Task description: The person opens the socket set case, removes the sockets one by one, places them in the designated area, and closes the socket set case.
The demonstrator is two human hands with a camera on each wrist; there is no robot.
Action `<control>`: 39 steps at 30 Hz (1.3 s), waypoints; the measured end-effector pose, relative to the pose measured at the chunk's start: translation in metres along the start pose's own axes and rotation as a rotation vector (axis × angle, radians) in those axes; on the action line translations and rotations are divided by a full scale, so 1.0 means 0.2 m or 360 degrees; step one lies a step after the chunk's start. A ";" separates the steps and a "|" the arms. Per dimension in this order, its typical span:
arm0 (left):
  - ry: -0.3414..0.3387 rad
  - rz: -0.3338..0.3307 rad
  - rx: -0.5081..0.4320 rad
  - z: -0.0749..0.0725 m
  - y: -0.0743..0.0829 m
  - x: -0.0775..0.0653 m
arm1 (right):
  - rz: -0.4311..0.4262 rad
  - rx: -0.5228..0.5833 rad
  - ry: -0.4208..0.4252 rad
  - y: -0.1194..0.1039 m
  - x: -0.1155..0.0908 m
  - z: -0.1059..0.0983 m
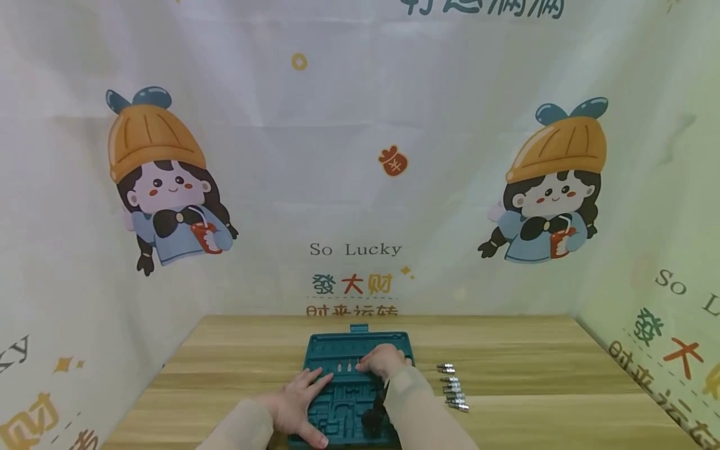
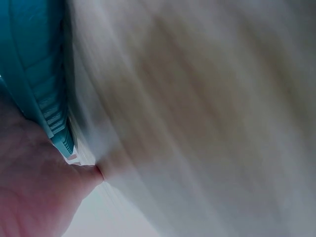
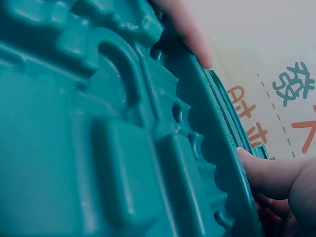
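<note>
An opened teal tool case (image 1: pixel 343 409) with moulded recesses lies on the table. My left hand (image 1: pixel 295 403) rests on its left edge, fingers spread over the tray and thumb low; the left wrist view shows only part of the palm beside the case wall. Small silver socket bits (image 1: pixel 340 367) stand in a row near the hinge. At the right end of that row, my right hand (image 1: pixel 385 361) pinches a small socket bit (image 1: pixel 358 360), mostly hidden by the fingers. In the right wrist view its thumb (image 3: pixel 269 173) lies behind the scalloped tray edge.
Several silver socket bits (image 1: pixel 454 389) lie in a column on the wooden table (image 1: pixel 523 375), right of the case. A black object (image 1: pixel 372 420) hangs under the right forearm over the tray. A printed cloth (image 1: pixel 354 206) stands behind the table.
</note>
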State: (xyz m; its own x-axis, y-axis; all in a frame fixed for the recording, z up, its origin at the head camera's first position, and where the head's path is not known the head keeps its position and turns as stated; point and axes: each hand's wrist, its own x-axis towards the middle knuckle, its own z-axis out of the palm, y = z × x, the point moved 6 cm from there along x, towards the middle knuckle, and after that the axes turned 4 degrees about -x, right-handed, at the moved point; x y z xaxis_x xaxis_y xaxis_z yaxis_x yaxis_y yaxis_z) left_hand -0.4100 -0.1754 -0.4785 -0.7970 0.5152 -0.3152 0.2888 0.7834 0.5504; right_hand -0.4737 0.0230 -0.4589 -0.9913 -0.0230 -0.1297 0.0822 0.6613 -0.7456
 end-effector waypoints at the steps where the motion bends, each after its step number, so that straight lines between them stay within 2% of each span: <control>1: 0.0003 0.0004 0.0005 0.00 0.00 0.00 | 0.0004 0.0010 0.0004 0.00 0.00 0.00; 4: 0.0017 0.0006 -0.0001 0.00 0.00 0.00 | 0.0022 0.0051 0.0015 0.00 0.01 0.00; 10: 0.0026 -0.0043 0.0012 0.00 -0.03 0.02 | -0.0053 -0.0035 -0.0024 -0.02 -0.01 -0.01; 16: 0.0001 -0.0031 0.0011 0.01 0.01 -0.01 | -0.0046 -0.0019 -0.0054 -0.02 -0.03 0.00; 25: 0.0029 -0.0025 0.0026 0.00 0.02 -0.02 | -0.0051 -0.0037 -0.0029 -0.01 -0.02 0.00; 34: 0.0028 -0.0031 0.0061 0.00 0.00 0.00 | -0.0216 0.0066 -0.0039 -0.02 -0.02 -0.02; 39: 0.0036 -0.0017 0.0052 0.01 -0.01 0.01 | -0.0329 0.0341 -0.0160 -0.02 -0.03 -0.02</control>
State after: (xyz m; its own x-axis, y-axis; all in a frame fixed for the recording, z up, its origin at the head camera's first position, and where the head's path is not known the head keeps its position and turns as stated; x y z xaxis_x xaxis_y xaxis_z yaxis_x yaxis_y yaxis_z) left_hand -0.4117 -0.1759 -0.4813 -0.8120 0.4988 -0.3030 0.2970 0.8001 0.5212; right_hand -0.4683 0.0230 -0.4517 -0.9750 -0.2216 -0.0173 -0.0894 0.4624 -0.8822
